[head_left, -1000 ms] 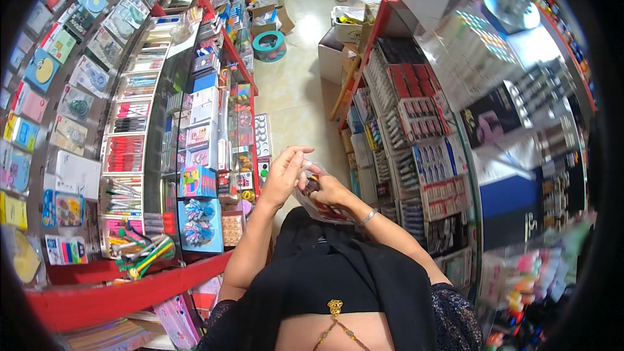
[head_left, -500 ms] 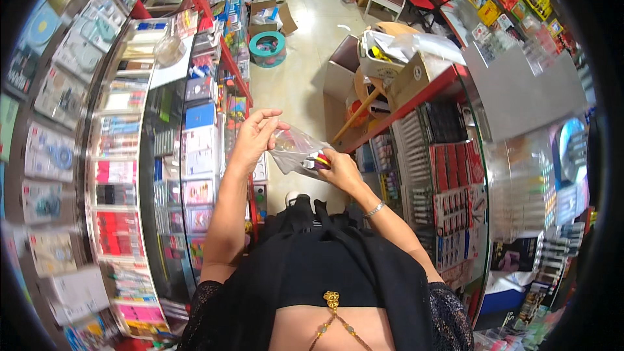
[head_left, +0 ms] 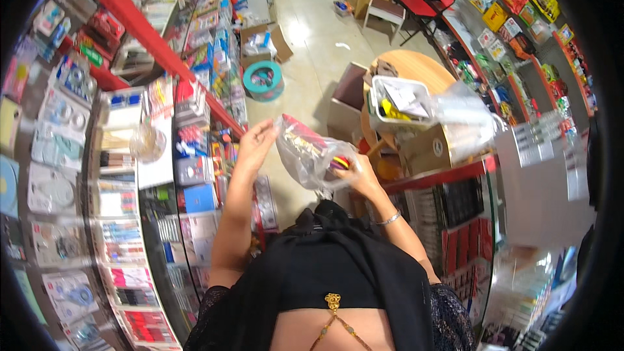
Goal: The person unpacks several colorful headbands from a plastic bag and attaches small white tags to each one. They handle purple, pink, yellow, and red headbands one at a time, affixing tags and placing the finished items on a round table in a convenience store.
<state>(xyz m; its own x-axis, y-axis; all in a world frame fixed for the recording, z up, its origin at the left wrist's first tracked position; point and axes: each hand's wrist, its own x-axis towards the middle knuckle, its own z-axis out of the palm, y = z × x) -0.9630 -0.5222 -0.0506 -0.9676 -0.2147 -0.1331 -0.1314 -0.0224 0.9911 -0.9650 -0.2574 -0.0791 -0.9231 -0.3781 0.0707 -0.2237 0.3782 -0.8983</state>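
Observation:
A clear plastic bag (head_left: 300, 161) is stretched between my two hands over the aisle. My left hand (head_left: 258, 145) pinches its upper left edge, fingers closed near the rim. At the bag's right side, my right hand (head_left: 365, 174) is closed round a small bundle (head_left: 340, 163) striped yellow, red and dark purple; its exact kind does not show. Part of the film lies across those right fingers, so I cannot tell whether the hand is inside the bag or behind it. Red and gold colouring shows along the bag's upper part; whether it is print or contents is unclear.
Stationery shelves (head_left: 120, 221) with a red post (head_left: 140, 19) line my left. A teal round tub (head_left: 263, 80) and an open carton (head_left: 265, 44) stand on the floor ahead. To the right are a round wooden table (head_left: 416, 71), a white basket (head_left: 402, 99) and a glass-sided rack (head_left: 455, 221).
The bag has spread wider and now shows red and gold along its top. My right hand has moved slightly right. The whole view has shifted along the aisle.

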